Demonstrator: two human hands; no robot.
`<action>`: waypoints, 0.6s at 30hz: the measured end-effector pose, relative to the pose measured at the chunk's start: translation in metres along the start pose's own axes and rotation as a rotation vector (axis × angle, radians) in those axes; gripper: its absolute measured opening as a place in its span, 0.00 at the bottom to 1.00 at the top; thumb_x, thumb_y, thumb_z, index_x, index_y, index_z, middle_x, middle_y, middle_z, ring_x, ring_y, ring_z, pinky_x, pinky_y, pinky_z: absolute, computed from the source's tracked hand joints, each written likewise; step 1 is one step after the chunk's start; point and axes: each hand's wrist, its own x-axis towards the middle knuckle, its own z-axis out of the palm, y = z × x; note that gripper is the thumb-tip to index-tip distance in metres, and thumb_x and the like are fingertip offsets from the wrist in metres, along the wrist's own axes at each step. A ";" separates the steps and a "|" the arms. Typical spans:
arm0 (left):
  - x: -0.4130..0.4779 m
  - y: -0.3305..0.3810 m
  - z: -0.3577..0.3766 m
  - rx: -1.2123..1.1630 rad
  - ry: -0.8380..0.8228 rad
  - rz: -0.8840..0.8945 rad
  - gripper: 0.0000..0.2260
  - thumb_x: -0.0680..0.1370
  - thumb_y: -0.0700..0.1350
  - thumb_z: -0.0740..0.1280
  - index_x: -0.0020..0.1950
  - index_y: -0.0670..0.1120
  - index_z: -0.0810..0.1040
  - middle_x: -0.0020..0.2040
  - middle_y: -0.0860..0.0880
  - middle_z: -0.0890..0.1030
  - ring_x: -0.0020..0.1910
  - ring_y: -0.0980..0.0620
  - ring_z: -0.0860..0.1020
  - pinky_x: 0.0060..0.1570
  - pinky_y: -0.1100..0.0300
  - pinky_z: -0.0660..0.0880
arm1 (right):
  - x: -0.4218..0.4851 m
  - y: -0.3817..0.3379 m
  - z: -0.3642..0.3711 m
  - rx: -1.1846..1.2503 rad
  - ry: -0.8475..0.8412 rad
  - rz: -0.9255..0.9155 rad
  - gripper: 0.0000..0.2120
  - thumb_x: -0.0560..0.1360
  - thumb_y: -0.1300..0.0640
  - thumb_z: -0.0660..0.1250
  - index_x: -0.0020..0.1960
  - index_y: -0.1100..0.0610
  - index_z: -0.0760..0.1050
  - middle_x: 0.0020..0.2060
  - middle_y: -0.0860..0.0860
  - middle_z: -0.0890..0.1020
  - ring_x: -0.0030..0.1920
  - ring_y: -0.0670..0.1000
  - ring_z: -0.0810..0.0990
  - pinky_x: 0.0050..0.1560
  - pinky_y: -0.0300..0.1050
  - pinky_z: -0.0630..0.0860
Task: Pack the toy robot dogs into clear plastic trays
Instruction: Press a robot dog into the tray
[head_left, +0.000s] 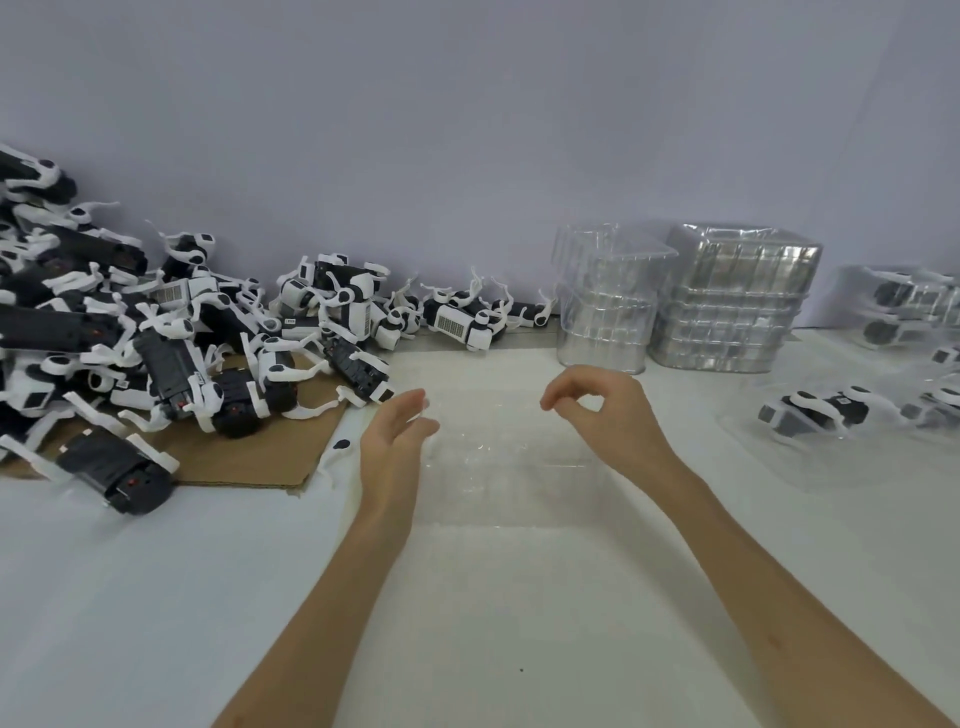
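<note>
Left: toy robot dogs (171, 332) were heaped on cardboard (249, 457).
Centre: a clear tray (498, 457) was laid on the table (156, 597), right of the cardboard.
Rear right: tray stacks (727, 312) were set side by side.
Far right: packed trays (831, 457) were placed.

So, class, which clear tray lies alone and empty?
The clear tray between left hand and right hand; stacked trays stand behind, filled trays hold toy dogs.

Two bare forearms (332, 597) fill the lower part of the frame, slim and uncovered along their whole visible length. The left hand (397, 434) and right hand (602, 415) are bare too, fingers slender
</note>
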 end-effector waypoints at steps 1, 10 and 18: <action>0.000 0.000 0.000 -0.008 0.003 0.011 0.16 0.77 0.34 0.65 0.61 0.47 0.80 0.59 0.51 0.82 0.58 0.57 0.79 0.49 0.67 0.71 | 0.008 -0.004 0.001 -0.001 -0.011 -0.004 0.10 0.74 0.67 0.69 0.41 0.53 0.82 0.39 0.43 0.84 0.42 0.45 0.81 0.48 0.32 0.73; 0.003 0.002 -0.001 -0.092 0.050 0.007 0.15 0.75 0.32 0.65 0.58 0.45 0.81 0.56 0.49 0.84 0.53 0.57 0.80 0.47 0.66 0.72 | 0.115 -0.048 0.079 -0.168 -0.543 0.226 0.22 0.75 0.46 0.73 0.65 0.52 0.75 0.49 0.45 0.84 0.47 0.47 0.83 0.47 0.41 0.74; 0.002 0.000 -0.003 -0.075 0.049 0.037 0.13 0.76 0.32 0.65 0.57 0.45 0.81 0.56 0.50 0.83 0.57 0.55 0.80 0.48 0.68 0.75 | 0.165 -0.044 0.160 -0.399 -0.806 0.394 0.21 0.76 0.41 0.71 0.61 0.53 0.73 0.59 0.52 0.81 0.52 0.50 0.81 0.56 0.49 0.78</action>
